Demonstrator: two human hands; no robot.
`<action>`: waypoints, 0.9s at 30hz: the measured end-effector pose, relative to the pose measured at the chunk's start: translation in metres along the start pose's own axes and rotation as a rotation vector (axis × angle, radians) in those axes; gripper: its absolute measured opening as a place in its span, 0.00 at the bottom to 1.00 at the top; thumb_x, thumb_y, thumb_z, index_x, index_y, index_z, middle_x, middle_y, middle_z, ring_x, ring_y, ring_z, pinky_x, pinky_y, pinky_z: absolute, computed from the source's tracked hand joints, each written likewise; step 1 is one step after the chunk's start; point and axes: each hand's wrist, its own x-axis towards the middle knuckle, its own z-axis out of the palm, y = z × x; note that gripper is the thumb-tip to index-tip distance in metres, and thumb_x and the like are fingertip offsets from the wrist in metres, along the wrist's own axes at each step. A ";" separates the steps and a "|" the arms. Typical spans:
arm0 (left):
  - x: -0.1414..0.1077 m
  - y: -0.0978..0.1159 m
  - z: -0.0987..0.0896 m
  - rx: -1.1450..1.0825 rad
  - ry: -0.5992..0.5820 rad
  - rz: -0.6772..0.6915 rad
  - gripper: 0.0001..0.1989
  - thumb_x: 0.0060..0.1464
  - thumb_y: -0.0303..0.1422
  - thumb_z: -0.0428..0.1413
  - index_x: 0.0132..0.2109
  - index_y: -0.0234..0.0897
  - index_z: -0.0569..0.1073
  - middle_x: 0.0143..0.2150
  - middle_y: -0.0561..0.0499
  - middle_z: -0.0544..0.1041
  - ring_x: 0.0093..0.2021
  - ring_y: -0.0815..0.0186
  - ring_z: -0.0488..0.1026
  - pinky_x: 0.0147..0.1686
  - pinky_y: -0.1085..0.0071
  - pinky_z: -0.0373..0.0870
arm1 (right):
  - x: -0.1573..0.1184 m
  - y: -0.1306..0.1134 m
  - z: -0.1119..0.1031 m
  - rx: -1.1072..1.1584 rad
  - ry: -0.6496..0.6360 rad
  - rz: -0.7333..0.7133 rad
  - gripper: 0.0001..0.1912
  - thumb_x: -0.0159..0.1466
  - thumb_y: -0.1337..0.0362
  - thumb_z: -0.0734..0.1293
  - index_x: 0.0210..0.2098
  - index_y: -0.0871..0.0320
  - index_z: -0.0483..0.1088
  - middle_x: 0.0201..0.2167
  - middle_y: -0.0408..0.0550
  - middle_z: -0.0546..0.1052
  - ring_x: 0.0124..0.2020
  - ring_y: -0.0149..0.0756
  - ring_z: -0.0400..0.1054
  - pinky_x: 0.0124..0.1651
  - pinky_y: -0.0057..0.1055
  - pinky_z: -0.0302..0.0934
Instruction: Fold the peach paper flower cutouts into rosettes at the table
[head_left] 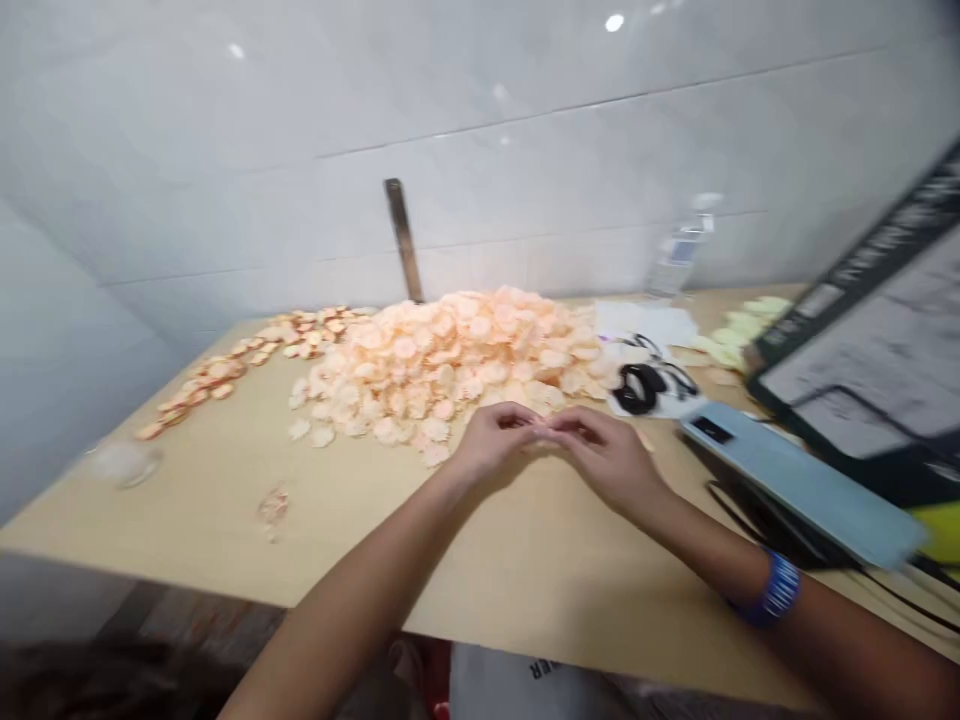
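Observation:
My left hand (495,438) and my right hand (604,455) meet fingertip to fingertip over the table, just in front of a big heap of pale pink, petal-like pieces (465,350). Both are pinched closed. Between the fingertips there is a hint of something small and pink, too blurred to make out. A blue band (780,588) circles my right wrist. Orange-red edged pieces (214,378) lie in a curved row at the left of the heap.
The wooden table (360,520) carries a round clear item (124,463), small scraps (274,507), black coils (639,388) on white paper, a clear bottle (681,250), pale green pieces (742,330), a light blue phone-like slab (802,480) with cables, and a large dark-edged box (877,340).

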 end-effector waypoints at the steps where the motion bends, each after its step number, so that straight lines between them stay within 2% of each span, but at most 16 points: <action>1: 0.001 0.000 -0.001 -0.002 -0.012 0.006 0.19 0.28 0.40 0.71 0.26 0.33 0.74 0.26 0.51 0.74 0.28 0.69 0.69 0.32 0.71 0.64 | 0.000 0.001 0.000 -0.037 0.017 -0.002 0.08 0.60 0.57 0.68 0.31 0.55 0.74 0.29 0.48 0.78 0.31 0.40 0.72 0.32 0.34 0.65; 3: 0.003 -0.001 -0.006 0.011 -0.027 0.009 0.20 0.27 0.38 0.71 0.26 0.34 0.73 0.23 0.54 0.71 0.26 0.72 0.66 0.29 0.72 0.61 | 0.001 0.004 0.000 -0.089 0.024 -0.002 0.09 0.59 0.55 0.69 0.30 0.54 0.74 0.28 0.49 0.78 0.28 0.40 0.71 0.30 0.35 0.65; 6: 0.006 -0.005 -0.013 0.019 -0.033 0.002 0.22 0.26 0.39 0.72 0.29 0.35 0.72 0.22 0.57 0.67 0.23 0.74 0.61 0.25 0.73 0.56 | 0.002 0.004 0.001 -0.095 -0.036 -0.049 0.09 0.59 0.55 0.68 0.31 0.53 0.74 0.28 0.49 0.78 0.28 0.41 0.72 0.29 0.35 0.65; 9: 0.006 -0.010 -0.013 -0.017 -0.086 -0.020 0.26 0.23 0.40 0.73 0.30 0.34 0.72 0.24 0.55 0.69 0.25 0.73 0.63 0.27 0.73 0.57 | 0.000 -0.001 0.003 -0.113 -0.089 -0.096 0.08 0.60 0.57 0.67 0.32 0.54 0.74 0.27 0.48 0.77 0.26 0.39 0.71 0.28 0.33 0.64; 14: 0.005 -0.009 -0.008 -0.087 -0.115 -0.021 0.25 0.27 0.45 0.71 0.29 0.32 0.74 0.26 0.52 0.73 0.28 0.72 0.67 0.32 0.72 0.62 | -0.001 -0.003 0.004 -0.121 -0.054 -0.063 0.09 0.63 0.59 0.64 0.30 0.56 0.72 0.27 0.47 0.76 0.28 0.37 0.69 0.30 0.32 0.62; 16: 0.006 -0.006 -0.009 -0.095 -0.053 0.016 0.23 0.30 0.45 0.70 0.28 0.31 0.74 0.26 0.53 0.72 0.28 0.73 0.67 0.33 0.72 0.64 | -0.001 -0.004 0.003 -0.103 -0.042 -0.031 0.09 0.63 0.60 0.64 0.29 0.57 0.71 0.26 0.46 0.75 0.28 0.36 0.68 0.30 0.30 0.61; 19: 0.013 -0.003 -0.017 -0.118 0.144 0.040 0.21 0.36 0.45 0.68 0.26 0.32 0.72 0.23 0.55 0.70 0.26 0.73 0.66 0.31 0.73 0.66 | -0.001 -0.005 0.003 -0.074 -0.059 -0.006 0.10 0.64 0.60 0.64 0.28 0.57 0.69 0.25 0.45 0.74 0.28 0.34 0.67 0.30 0.29 0.60; 22: 0.018 -0.001 -0.027 -0.095 0.319 0.111 0.14 0.46 0.41 0.64 0.33 0.34 0.73 0.26 0.53 0.71 0.27 0.72 0.69 0.32 0.72 0.69 | -0.001 -0.004 0.004 -0.060 -0.088 0.025 0.11 0.64 0.58 0.64 0.28 0.57 0.68 0.25 0.45 0.72 0.27 0.34 0.65 0.30 0.29 0.58; 23: 0.018 -0.001 -0.030 -0.031 0.358 0.174 0.12 0.48 0.38 0.63 0.38 0.35 0.74 0.30 0.52 0.74 0.30 0.70 0.71 0.35 0.70 0.71 | -0.001 -0.003 0.004 -0.049 -0.090 0.044 0.11 0.63 0.58 0.64 0.29 0.57 0.68 0.25 0.45 0.72 0.27 0.34 0.65 0.30 0.29 0.58; 25: 0.014 0.001 -0.031 0.184 0.386 0.344 0.15 0.50 0.32 0.61 0.47 0.38 0.74 0.43 0.47 0.77 0.42 0.65 0.74 0.46 0.66 0.71 | 0.000 0.000 0.005 -0.013 -0.085 0.088 0.11 0.63 0.56 0.64 0.30 0.57 0.68 0.27 0.45 0.72 0.27 0.34 0.65 0.30 0.29 0.58; 27: 0.008 0.002 -0.027 0.388 0.335 0.491 0.14 0.54 0.31 0.58 0.48 0.40 0.76 0.53 0.45 0.75 0.53 0.61 0.71 0.53 0.64 0.67 | 0.001 0.003 0.005 0.027 -0.071 0.133 0.12 0.63 0.55 0.64 0.30 0.57 0.68 0.27 0.45 0.72 0.27 0.34 0.64 0.30 0.29 0.58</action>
